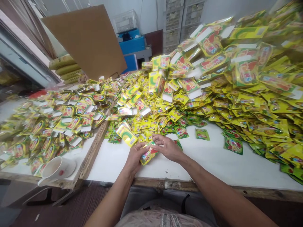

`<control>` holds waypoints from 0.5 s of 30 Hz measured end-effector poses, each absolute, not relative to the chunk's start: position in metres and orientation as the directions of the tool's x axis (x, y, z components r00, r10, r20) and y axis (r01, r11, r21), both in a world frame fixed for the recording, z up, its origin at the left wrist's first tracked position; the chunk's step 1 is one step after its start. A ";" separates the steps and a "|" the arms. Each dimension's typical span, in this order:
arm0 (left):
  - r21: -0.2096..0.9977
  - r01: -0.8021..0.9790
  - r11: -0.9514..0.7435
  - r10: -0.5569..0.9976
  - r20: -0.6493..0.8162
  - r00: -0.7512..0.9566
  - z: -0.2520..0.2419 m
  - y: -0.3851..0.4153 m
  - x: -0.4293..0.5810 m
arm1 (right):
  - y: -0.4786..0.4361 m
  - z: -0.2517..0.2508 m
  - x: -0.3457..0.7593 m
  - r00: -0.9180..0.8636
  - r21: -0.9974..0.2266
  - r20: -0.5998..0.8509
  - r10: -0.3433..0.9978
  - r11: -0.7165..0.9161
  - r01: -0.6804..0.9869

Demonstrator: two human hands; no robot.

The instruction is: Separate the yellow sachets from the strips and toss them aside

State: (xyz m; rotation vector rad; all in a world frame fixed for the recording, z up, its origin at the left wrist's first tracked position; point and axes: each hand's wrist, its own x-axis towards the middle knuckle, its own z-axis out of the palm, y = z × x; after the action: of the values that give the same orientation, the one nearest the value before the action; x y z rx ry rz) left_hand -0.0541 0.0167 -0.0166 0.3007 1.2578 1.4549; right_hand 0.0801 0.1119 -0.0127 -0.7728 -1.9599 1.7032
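My left hand [135, 156] is closed round a small stack of yellow-green sachets [148, 155] just above the white table [213, 164], near its front edge. My right hand [165, 146] rests on top of the same stack, fingers curled over it and pinching its upper edge. A yellow card header [126, 135] lies right beside my left hand. A huge pile of the same sachets and cards [236, 78] covers the table behind and to the right of both hands.
A second table on the left carries more sachets [59, 123] and a tipped white cup on a saucer [55, 168] at its front edge. A brown cardboard sheet [90, 41] stands at the back, with blue bins [132, 44] and stacked crates [182, 19] beyond.
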 end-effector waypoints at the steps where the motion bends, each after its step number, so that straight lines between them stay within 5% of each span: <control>1: 0.796 -0.568 0.208 0.829 -0.451 -0.329 -0.017 0.016 -0.053 | 0.111 -0.013 0.080 -0.765 -0.988 -0.047 0.642 0.083 0.131; 11: 0.817 -0.542 0.197 0.788 -0.461 -0.408 -0.010 0.012 -0.054 | 0.114 -0.009 0.083 -0.763 -0.976 0.083 0.641 0.208 0.068; 15: 0.906 -0.350 0.237 0.733 -0.403 -0.547 0.007 0.003 -0.097 | 0.120 -0.004 0.090 -0.758 -0.984 0.031 0.652 0.151 0.090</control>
State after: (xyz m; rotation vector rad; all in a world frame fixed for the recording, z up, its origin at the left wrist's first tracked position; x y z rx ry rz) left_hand -0.0969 0.0033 0.0074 0.3677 1.5905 1.4808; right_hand 0.0896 0.1200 -0.0037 -0.7060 -1.9803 1.6426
